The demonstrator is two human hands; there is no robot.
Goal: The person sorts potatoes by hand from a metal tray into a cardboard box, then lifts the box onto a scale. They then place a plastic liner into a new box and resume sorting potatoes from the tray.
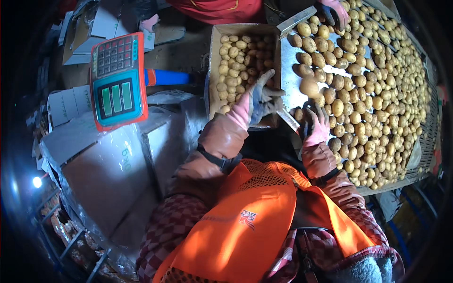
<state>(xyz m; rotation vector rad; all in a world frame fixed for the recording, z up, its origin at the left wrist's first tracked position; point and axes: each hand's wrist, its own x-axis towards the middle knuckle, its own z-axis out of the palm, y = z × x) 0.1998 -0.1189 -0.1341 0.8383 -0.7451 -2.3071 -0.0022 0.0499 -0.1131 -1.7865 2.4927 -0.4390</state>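
My left hand [263,100], in a pink and dark-blue work glove, reaches over the near right side of an open cardboard box [216,39] partly filled with potatoes [232,72]. Its fingers are spread, with nothing seen in them. At the sorting table's near left edge is my right hand [316,122], gloved alike, its fingers bent beside a potato [299,114]; whether it grips one is unclear. A blurred potato [309,87] shows just above that hand, over the bare metal surface [289,76]. Many more potatoes [357,95] cover the table to the right.
A scale display with a keypad [118,81] stands left of the box on a blue post [170,78]. Plastic-wrapped cartons [102,184] fill the lower left. Across the table, another person's gloved hand [336,14] touches the potatoes. Metal guide strips [297,20] flank the table's outlet.
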